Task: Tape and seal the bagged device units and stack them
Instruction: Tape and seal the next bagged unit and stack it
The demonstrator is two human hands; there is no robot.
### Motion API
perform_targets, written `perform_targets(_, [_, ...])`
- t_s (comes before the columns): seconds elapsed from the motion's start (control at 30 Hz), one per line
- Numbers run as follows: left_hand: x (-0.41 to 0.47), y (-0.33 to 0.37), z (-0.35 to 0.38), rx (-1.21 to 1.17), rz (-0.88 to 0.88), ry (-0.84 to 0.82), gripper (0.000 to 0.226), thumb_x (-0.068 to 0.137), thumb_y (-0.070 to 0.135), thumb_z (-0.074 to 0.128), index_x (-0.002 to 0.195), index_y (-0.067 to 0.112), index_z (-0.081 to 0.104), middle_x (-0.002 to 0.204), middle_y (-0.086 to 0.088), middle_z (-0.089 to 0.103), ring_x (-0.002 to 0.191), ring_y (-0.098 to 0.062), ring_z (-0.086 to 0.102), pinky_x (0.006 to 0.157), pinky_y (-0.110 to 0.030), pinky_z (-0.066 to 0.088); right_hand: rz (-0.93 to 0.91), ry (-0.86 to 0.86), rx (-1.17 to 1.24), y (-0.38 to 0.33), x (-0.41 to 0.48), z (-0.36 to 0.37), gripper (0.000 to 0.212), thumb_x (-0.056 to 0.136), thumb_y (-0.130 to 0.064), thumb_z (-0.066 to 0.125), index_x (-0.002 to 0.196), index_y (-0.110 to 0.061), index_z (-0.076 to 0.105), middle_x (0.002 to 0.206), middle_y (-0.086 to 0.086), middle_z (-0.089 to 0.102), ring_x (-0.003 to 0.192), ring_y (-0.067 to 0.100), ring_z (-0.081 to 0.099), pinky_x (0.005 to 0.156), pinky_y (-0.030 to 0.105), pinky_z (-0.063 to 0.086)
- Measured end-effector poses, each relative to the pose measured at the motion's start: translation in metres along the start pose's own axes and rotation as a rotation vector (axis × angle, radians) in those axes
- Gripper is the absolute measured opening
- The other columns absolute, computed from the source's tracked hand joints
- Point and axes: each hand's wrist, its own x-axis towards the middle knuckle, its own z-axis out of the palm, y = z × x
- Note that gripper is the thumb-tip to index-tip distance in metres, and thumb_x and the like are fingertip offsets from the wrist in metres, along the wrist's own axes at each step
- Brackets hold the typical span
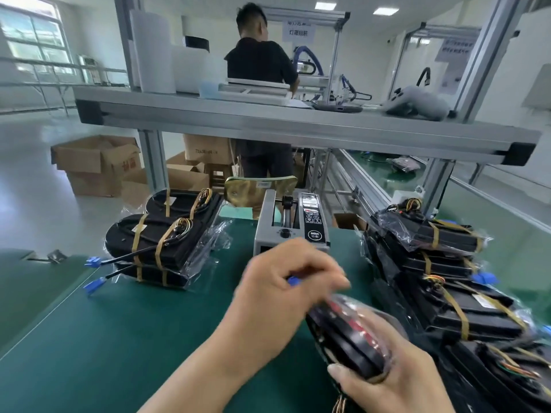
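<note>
Where print is legible, the tape dispenser (286, 231) at 12 o'clock of centre carries a round badge reading "SEMI" over two small characters. The icons on its black panel are too small to read. Hanging sign (298, 30), far back at 12 o'clock: Chinese characters, blurred. Cardboard box (98, 165) on the floor at 10 o'clock: red characters, not readable.

Bagged unit (346, 338) at 5 o'clock, held above the green table (119, 338), motion-blurred. Black body in clear film, red streak on the top face. Long axis runs 11 o'clock to 5 o'clock, with the far end toward the dispenser's base and the near end toward the wearer.

Right hand (396, 380) grasps the near end, thumb laid across it. Left hand (286, 287) at centre, fingers curled, pinching a blue connector (293, 281) just beyond the unit's far end.

Left stack (155, 245) at 9 o'clock: taped units, tan bands across, blue-tipped leads pointing to 9 o'clock. Right stack (441, 263) at 3 o'clock, taller and leaning.

Person in black (259, 61) stands beyond the shelf, back turned.
</note>
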Motion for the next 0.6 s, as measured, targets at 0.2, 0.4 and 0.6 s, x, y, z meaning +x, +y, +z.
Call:
perform_targets(0.2, [0.006,-0.08,-0.008,-0.31,-0.893,0.501,0.016,0.095,0.021,0.065,0.083,0.016,0.075,0.068,0.003,0.064,0.054,-0.007,0.049,0.051,-0.02,0.044,0.165,0.261,0.184,0.021,-0.001,0.011,0.082,0.051,-0.009,0.097,0.114,-0.05,0.066,0.113,-0.024,0.07,0.104,-0.008,0.065,0.092,0.024,0.052])
perform_targets(0.4, [0.026,-0.104,-0.003,-0.527,-1.122,0.528,0.01,0.091,0.017,0.07,0.082,0.012,0.071,0.052,0.007,0.063,0.04,-0.003,0.047,0.036,-0.016,0.037,0.162,0.257,0.285,0.015,0.003,0.014,0.081,0.055,0.005,0.092,0.113,-0.045,0.065,0.114,-0.021,0.071,0.103,-0.002,0.068,0.093,0.019,0.051])
perform_targets(0.6, [0.039,-0.106,0.003,-0.481,-1.166,0.551,0.017,0.091,0.022,0.071,0.076,0.015,0.068,0.048,0.01,0.061,0.039,-0.002,0.05,0.04,-0.017,0.038,0.185,0.236,0.359,0.008,0.003,0.011,0.078,0.055,0.012,0.09,0.104,-0.044,0.068,0.105,-0.022,0.073,0.094,-0.012,0.067,0.072,-0.002,0.045])
